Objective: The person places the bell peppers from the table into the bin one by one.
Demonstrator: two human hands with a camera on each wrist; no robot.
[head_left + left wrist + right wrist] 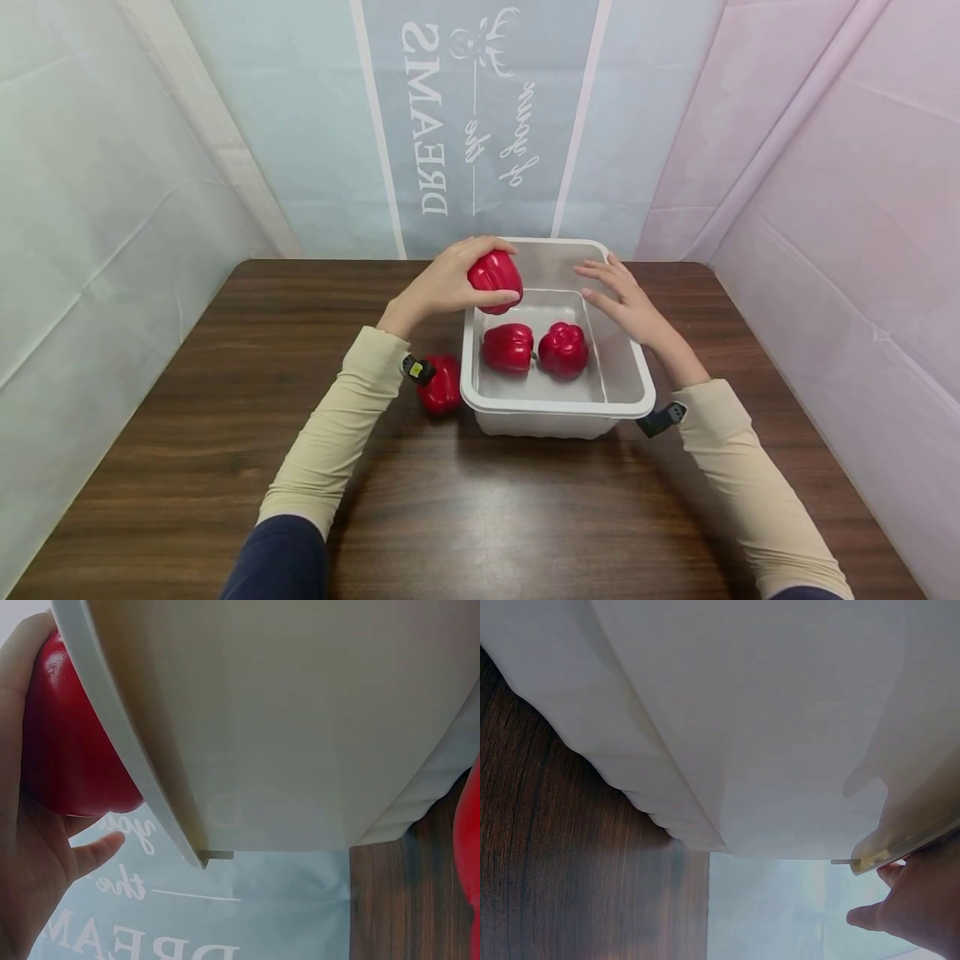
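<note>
My left hand (453, 279) grips a red bell pepper (495, 279) over the left rim of a white plastic bin (555, 408). In the left wrist view the held pepper (71, 742) shows beyond the bin's rim, with the fingers curved along it. Two more red bell peppers lie on the bin's floor, a left one (507, 348) on its side and a right one (564, 350). My right hand (626, 304) is over the bin's right rim with fingers spread and nothing in them. The right wrist view shows its thumb and a finger near the rim.
Another red bell pepper (441, 387) sits on the dark wooden table (360, 500), just left of the bin and partly behind the left wrist camera (418, 369). A pale cloth backdrop (315, 125) with white lettering hangs behind the table, and white cloth hangs at both sides.
</note>
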